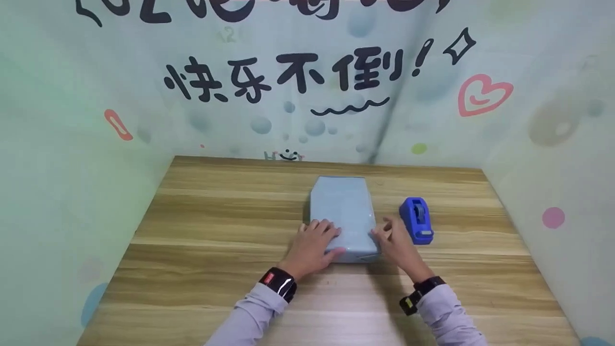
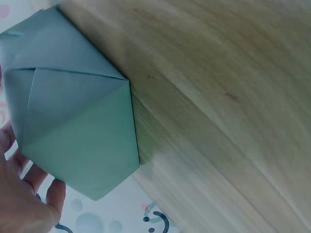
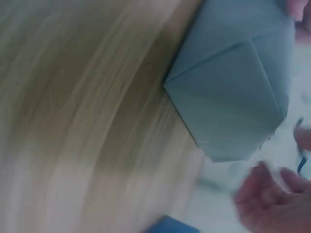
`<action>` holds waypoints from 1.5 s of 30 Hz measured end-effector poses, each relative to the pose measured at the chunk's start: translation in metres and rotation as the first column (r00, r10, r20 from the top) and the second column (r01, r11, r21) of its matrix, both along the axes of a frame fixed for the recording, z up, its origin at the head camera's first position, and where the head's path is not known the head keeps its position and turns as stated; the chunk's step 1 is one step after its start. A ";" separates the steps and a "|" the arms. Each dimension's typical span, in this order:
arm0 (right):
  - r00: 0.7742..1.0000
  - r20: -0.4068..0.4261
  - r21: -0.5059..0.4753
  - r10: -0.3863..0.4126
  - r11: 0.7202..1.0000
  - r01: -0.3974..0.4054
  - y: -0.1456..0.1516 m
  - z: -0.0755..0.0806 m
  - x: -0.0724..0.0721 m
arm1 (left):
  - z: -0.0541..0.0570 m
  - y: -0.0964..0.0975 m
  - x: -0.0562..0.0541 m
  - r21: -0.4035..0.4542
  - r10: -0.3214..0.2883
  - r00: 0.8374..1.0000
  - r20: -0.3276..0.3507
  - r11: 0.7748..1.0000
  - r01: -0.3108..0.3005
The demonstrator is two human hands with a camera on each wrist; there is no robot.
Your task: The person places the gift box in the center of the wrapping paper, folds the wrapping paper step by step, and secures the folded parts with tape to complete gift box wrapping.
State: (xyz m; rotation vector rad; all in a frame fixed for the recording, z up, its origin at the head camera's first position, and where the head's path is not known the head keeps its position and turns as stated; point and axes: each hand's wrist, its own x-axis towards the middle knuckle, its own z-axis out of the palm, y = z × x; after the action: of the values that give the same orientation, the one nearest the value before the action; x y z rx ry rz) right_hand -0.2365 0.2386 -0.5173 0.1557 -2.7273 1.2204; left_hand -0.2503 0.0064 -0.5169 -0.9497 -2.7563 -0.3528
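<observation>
A box wrapped in pale blue paper (image 1: 342, 204) lies on the wooden table, its near end folded into overlapping flaps (image 2: 82, 131). My left hand (image 1: 311, 247) rests on the near left part of the box, fingers on top and thumb by the near edge. At the box's right edge, my right hand (image 1: 398, 242) has bent fingers, with fingertips close to the paper. In the right wrist view that hand (image 3: 277, 199) is blurred, so whether something thin is between its fingers is unclear. A blue tape dispenser (image 1: 417, 221) stands just right of the right hand.
The wooden tabletop (image 1: 216, 216) extends around the box. A pale printed backdrop (image 1: 288, 129) with dark lettering stands behind the table and along both sides. Each wrist carries a dark strap, such as the right strap (image 1: 427, 286) with a small device.
</observation>
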 end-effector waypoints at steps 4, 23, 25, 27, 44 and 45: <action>0.938 0.345 -0.169 0.040 0.985 0.020 0.006 -0.007 0.000 | 0.000 -0.001 0.001 0.050 0.028 0.999 0.017 0.998 -0.029; 0.945 0.300 -0.355 0.128 0.935 -0.014 0.015 -0.021 0.023 | -0.022 -0.015 0.003 0.546 -0.186 0.570 0.801 0.620 -0.564; 0.933 0.317 -0.410 0.171 0.911 -0.027 0.017 -0.022 0.030 | -0.027 -0.017 0.005 0.602 -0.284 0.561 0.778 0.594 -0.534; 0.921 0.331 -0.451 0.204 0.892 -0.036 0.018 -0.023 0.037 | -0.032 -0.019 0.008 0.652 -0.368 0.555 0.746 0.575 -0.495; 0.962 0.153 -0.441 0.228 0.886 -0.140 0.002 -0.020 0.078 | -0.052 -0.032 0.036 0.663 -0.301 0.773 0.559 0.722 -0.198; 0.972 0.141 -0.444 0.190 0.890 -0.110 -0.001 -0.015 0.077 | -0.053 -0.031 0.037 0.662 -0.303 0.772 0.558 0.723 -0.195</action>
State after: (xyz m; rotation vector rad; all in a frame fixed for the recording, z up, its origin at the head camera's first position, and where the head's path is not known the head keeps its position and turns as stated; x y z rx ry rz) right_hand -0.1593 0.2374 -0.5328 0.2149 -2.5376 1.9406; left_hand -0.2135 -0.0249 -0.5696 -0.7764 -2.6649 -1.8963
